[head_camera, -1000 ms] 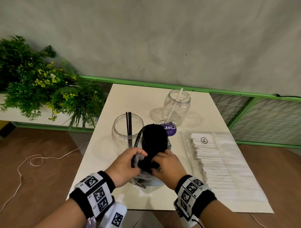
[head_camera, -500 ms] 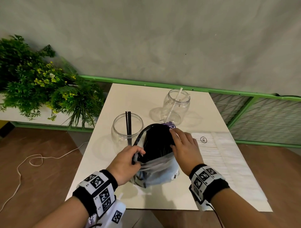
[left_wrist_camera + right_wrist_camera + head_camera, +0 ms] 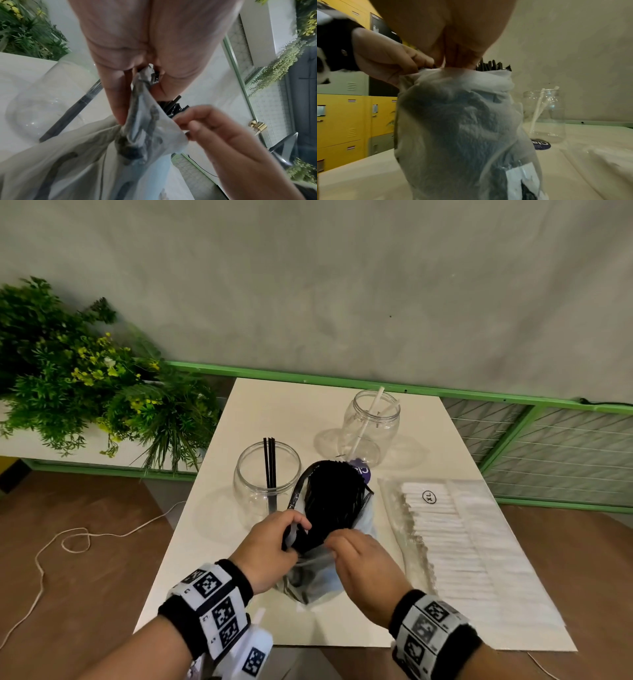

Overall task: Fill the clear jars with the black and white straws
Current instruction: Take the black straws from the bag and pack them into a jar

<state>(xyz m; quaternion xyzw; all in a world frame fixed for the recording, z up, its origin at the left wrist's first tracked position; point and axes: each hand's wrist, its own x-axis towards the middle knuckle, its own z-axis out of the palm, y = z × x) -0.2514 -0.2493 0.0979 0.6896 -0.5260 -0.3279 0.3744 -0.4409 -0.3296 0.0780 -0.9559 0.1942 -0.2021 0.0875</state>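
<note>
L hand (image 3: 270,546) pinches bag rim (image 3: 145,108), black straws (image 3: 334,498) standing upright w/ tips just beyond R hand (image 3: 363,563) fingertips (image 3: 185,119), curled at rim, grasp unclear; R nearer, jar (image 3: 267,477) left.

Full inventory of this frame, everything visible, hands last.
table: 1, cream, centre
near jar: 1, clear, left of the bag
black straws in near jar: about 3, black, upright
far jar: 1, clear, behind the bag
white straws in far jar: 2, white, leaning
bag of black straws: 1, translucent plastic, black bundle, table centre
white straw packet: 1, clear wrap, white, table right
purple label: 1, behind the bag
plants: green, yellow blooms, left
railing: green, behind table
cord: 1, white, floor left
lockers: yellow, right wrist view
left hand: grips bag rim
right hand: pinches at the bag mouth; straw or rim unclear
</note>
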